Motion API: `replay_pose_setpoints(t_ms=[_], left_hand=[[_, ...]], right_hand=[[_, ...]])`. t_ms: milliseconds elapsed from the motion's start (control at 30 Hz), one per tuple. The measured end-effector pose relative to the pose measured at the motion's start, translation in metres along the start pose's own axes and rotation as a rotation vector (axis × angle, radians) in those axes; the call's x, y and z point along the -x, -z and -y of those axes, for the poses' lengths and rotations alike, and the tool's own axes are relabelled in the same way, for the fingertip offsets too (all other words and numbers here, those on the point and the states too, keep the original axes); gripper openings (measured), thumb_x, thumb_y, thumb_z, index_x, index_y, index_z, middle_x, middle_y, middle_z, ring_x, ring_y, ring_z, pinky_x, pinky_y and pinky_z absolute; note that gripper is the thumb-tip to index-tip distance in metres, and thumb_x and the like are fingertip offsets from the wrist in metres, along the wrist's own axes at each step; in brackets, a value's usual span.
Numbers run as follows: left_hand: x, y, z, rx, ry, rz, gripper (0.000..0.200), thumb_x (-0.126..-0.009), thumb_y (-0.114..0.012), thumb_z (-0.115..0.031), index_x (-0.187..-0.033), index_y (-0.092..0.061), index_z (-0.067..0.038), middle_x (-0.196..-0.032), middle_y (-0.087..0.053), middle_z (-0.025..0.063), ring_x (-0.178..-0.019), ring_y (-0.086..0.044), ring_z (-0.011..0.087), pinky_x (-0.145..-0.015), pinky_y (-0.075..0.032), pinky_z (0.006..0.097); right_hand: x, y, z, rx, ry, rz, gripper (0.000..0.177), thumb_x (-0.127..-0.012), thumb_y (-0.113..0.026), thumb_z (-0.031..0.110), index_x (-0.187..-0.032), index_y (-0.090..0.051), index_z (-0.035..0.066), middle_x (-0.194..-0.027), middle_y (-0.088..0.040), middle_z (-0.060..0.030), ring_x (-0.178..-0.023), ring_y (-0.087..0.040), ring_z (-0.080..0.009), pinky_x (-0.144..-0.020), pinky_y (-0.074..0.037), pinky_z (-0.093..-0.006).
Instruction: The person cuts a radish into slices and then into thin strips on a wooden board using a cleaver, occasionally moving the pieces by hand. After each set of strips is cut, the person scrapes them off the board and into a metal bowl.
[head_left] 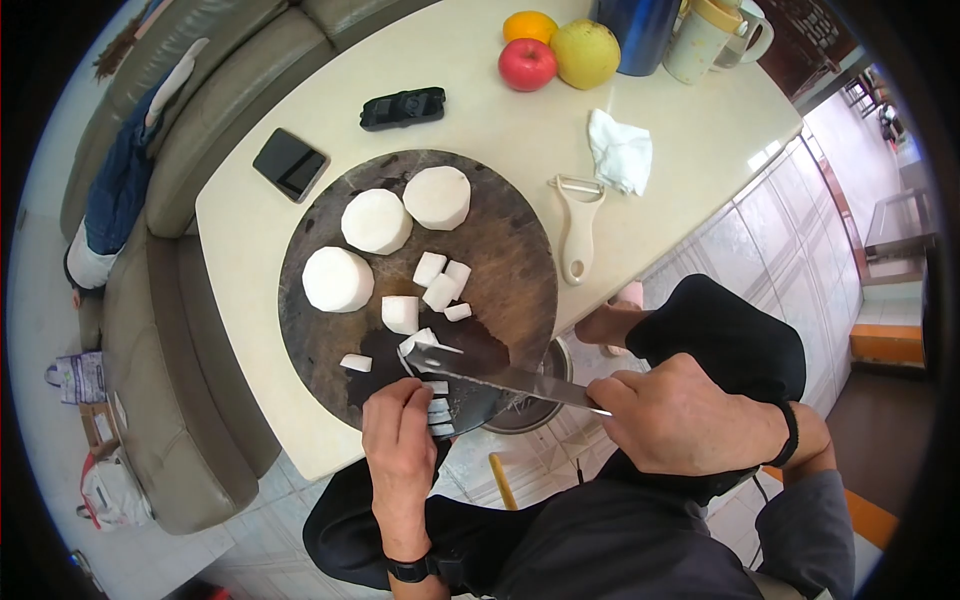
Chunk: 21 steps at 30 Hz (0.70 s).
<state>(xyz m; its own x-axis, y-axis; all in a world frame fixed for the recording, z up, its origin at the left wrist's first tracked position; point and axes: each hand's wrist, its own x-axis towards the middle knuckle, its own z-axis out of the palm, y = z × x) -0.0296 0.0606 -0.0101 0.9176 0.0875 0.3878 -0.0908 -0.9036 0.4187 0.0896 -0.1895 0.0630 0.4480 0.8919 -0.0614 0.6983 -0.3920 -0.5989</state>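
My right hand is closed around the handle of a knife, its blade reaching left over the round dark chopping board. Beside the blade tip lies a piece of peeled white radish. My left hand is at the board's near edge, fingers bent and together against small cut radish pieces; its thumb side partly hides them. Three thick radish rounds stand at the far left of the board. Several chunks and a larger block lie mid-board.
A peeler and a crumpled white tissue lie right of the board. Beyond it are a phone, a black object, fruit and a blue flask. Below the table edge sits a metal basin.
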Motion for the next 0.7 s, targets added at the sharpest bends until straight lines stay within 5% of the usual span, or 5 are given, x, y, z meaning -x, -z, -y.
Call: replay_pose_setpoints(t_ms=[700], left_hand=[[0.022,0.006,-0.007,-0.010,0.037,0.064,0.025,-0.066,-0.073,0.008,-0.091,-0.070,0.005,-0.100,-0.066,0.0160,-0.096,-0.062,0.0331,-0.079,-0.052,0.0408]], right_hand=[[-0.025,0.015,0.011,0.014,0.084,0.315,0.029,-0.068,-0.066,0.009,-0.086,-0.050,-0.006,-0.068,-0.056,-0.0162,-0.056,-0.062,-0.0337,-0.048,-0.047,-0.0404]])
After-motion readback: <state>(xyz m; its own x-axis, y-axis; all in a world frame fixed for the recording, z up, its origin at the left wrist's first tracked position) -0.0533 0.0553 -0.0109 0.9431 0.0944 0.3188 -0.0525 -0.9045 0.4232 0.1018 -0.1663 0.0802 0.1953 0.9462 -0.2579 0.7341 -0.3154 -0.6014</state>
